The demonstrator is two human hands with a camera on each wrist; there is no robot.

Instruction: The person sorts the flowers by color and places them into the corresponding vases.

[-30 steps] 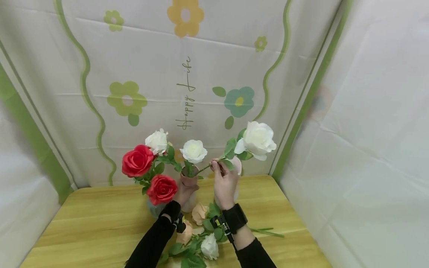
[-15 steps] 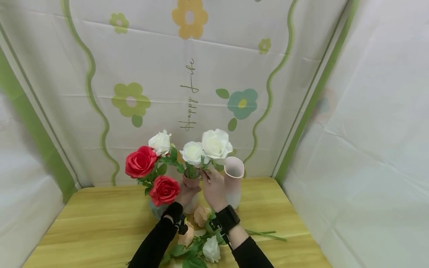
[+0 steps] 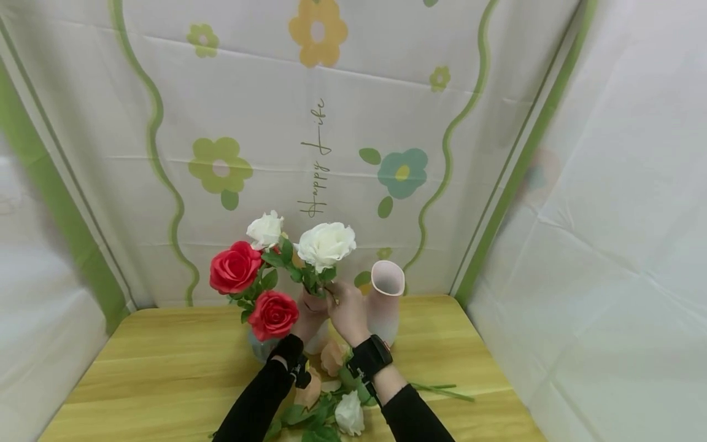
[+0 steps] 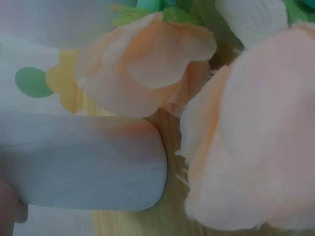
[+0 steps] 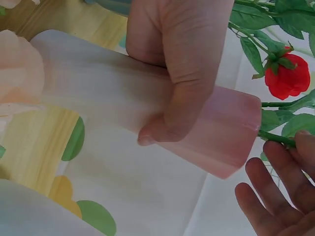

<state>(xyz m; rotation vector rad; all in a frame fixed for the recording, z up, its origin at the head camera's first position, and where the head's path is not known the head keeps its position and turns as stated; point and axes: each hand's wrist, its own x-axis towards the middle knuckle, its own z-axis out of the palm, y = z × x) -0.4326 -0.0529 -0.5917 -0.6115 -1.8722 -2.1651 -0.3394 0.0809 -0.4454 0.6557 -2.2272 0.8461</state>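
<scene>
My left hand [image 3: 309, 320] grips a pink-and-white vase [image 5: 226, 130], its thumb and fingers wrapped round the upper body. In the right wrist view, my right hand [image 5: 275, 191] pinches a green stem [image 5: 275, 138] between thumb and forefinger right at the vase's mouth, the other fingers spread. Above that mouth in the head view, a large white rose [image 3: 327, 245] leans and covers the smaller white rose behind it. The vase's lower body [image 4: 88, 162] shows in the left wrist view, close to two peach flowers [image 4: 266, 132].
A bluish vase [image 3: 262, 347] with red roses [image 3: 235, 267] and a white rose [image 3: 266, 229] stands left. Another pale pink vase [image 3: 388, 310] stands right of my right hand. Peach flowers [image 3: 333, 357], a white rose [image 3: 350, 414] and green stems [image 3: 444, 391] lie on the table nearer me.
My right hand has brought the large white rose leftward and down, from beside the right vase to over the held vase's mouth. My left hand keeps its grip.
</scene>
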